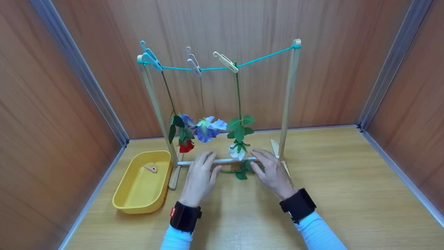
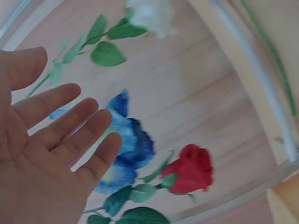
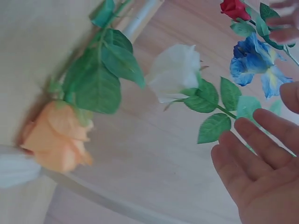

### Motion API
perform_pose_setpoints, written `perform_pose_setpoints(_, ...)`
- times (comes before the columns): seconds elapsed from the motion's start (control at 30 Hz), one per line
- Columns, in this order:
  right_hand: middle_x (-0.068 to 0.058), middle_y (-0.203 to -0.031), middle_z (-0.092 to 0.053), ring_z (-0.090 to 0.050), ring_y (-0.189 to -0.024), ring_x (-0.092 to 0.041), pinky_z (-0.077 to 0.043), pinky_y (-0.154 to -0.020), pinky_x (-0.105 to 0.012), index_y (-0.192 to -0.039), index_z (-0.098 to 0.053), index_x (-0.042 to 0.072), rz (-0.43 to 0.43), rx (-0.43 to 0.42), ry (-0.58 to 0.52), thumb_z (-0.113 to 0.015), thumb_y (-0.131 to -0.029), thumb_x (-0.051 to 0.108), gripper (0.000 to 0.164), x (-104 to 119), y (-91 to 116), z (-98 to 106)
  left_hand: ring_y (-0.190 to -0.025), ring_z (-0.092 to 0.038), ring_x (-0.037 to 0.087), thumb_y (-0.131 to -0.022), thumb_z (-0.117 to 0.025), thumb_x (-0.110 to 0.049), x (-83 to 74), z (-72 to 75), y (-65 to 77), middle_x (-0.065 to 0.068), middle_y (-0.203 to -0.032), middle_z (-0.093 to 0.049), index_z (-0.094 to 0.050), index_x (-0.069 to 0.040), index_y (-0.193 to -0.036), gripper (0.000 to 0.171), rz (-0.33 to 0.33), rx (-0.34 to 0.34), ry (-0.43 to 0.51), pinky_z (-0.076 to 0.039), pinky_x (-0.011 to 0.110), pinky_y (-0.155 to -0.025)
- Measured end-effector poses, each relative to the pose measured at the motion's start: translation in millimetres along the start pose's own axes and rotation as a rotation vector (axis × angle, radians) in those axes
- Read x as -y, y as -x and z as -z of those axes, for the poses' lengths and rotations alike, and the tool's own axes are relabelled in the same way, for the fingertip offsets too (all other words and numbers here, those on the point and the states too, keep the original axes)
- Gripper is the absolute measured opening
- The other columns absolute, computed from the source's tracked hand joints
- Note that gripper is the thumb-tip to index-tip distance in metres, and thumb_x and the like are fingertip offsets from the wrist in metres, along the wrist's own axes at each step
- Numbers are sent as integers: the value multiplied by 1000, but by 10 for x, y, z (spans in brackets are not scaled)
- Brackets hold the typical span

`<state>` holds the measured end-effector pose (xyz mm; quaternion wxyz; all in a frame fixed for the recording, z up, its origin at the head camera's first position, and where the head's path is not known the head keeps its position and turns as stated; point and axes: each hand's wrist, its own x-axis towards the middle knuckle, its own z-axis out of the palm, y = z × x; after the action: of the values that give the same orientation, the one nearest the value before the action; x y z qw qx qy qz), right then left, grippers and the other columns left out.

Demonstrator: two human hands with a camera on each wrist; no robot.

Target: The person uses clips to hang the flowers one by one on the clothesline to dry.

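My left hand (image 1: 200,178) hovers with relaxed, parted fingers in front of the rack's lower bar, holding nothing. My right hand (image 1: 274,172) is likewise empty, its fingers spread near the white rose (image 1: 237,152). Behind that hand in the head view lies an orange rose (image 3: 58,135), its bloom hidden there while its leaves (image 1: 241,174) show. Three flowers hang heads down from a turquoise string: a red rose (image 1: 186,146) by a blue clothespin (image 1: 152,59), a blue flower (image 1: 207,128) by a pale lavender clothespin (image 1: 195,65), and the white rose by a cream clothespin (image 1: 226,62).
Wooden posts (image 1: 289,100) and a white lower bar (image 1: 222,161) make up the rack. Left of it stands a yellow tray (image 1: 119,199) with a pink clothespin (image 1: 151,168) inside. Wood-grain panels (image 1: 333,69) enclose the table on the back and both sides.
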<state>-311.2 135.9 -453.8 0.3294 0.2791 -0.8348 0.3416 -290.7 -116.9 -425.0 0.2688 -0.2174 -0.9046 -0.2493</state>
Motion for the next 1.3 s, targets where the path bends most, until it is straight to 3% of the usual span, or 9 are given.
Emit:
perform_pose_setpoints(0.3, -25, -143, -59, -57, -131, -41, -46, -108, -54, -139, -60, -5, -68, 130, 23, -74, -96, 16, 49, 72, 206, -111, -137, -52, 40, -97, -74, -25, 152, -239, 330, 21, -149, -54, -59, -4, -143, 53, 104, 19, -31, -39, 59, -114)
perform_pose_setpoints(0.47, -21, -149, -54, -52, -138, -40, -40, -114, -56, -142, -58, -2, -107, 201, 71, -72, -99, 21, 51, 107, 249, -162, -139, -49, 39, -94, -76, -34, 209, -276, 446, 21, -152, -51, -59, -6, -143, 59, 150, 87, -58, -35, 62, -115)
perform_pose_setpoints(0.63, -22, -149, -54, -50, -139, -41, -39, -114, -58, -142, -59, -2, -98, 237, 90, -70, -99, 21, 50, 122, 291, -247, -141, -48, 38, -95, -75, -38, 221, -263, 474, 20, -153, -50, -59, -6, -144, 60, 172, 125, -69, -34, 62, -116)
perform_pose_setpoints(0.93, -22, -150, -54, -51, -138, -43, -39, -114, -59, -142, -58, -3, -66, 301, 125, -69, -100, 26, 52, 132, 383, -348, -138, -50, 40, -101, -65, -37, 226, -325, 519, 23, -149, -54, -61, -2, -140, 52, 164, 105, -68, -36, 64, -113)
perform_pose_setpoints(1.1, -22, -154, -49, -46, -142, -42, -37, -116, -58, -146, -55, -1, -79, 364, 106, -63, -104, 31, 54, 165, 349, -407, -138, -50, 41, -104, -61, -37, 227, -313, 486, 23, -149, -54, -60, -1, -141, 52, 192, 111, -72, -37, 64, -113)
perform_pose_setpoints(1.3, -21, -156, -46, -43, -144, -41, -37, -116, -57, -149, -51, -1, -74, 402, 60, -60, -105, 31, 55, 206, 258, -521, -135, -53, 41, -104, -62, -31, 271, -285, 478, 25, -144, -57, -61, 2, -139, 48, 180, 91, -93, -40, 63, -110)
